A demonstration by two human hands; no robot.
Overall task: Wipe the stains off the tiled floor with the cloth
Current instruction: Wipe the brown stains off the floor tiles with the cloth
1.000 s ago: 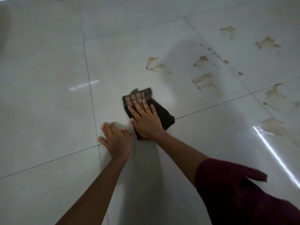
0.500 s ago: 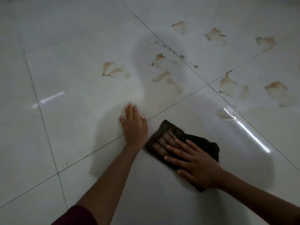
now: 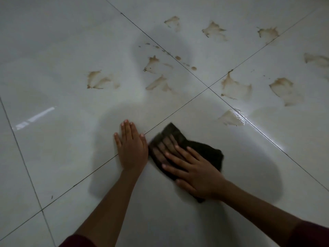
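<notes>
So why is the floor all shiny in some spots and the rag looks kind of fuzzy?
Head view: the glossy tiled floor mirrors ceiling lights as a bright streak at right and a fainter one at left; the cloth is blurred at its edge, as from motion, under the right hand; soft shadows ring both arms; the room is dim.

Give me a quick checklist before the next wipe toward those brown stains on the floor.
1. Right hand flat on the dark cloth: ok.
2. Left hand braced flat on the bare tile, off the cloth: ok.
3. Cloth lies on a stain: not ok; it sits on unstained tile.
4. Nearest stain spotted, wet-looking, ahead and to the right of the cloth: ok.
5. Path from cloth to that stain free of objects: ok.
6. Cloth's underside clean enough: cannot tell.
</notes>
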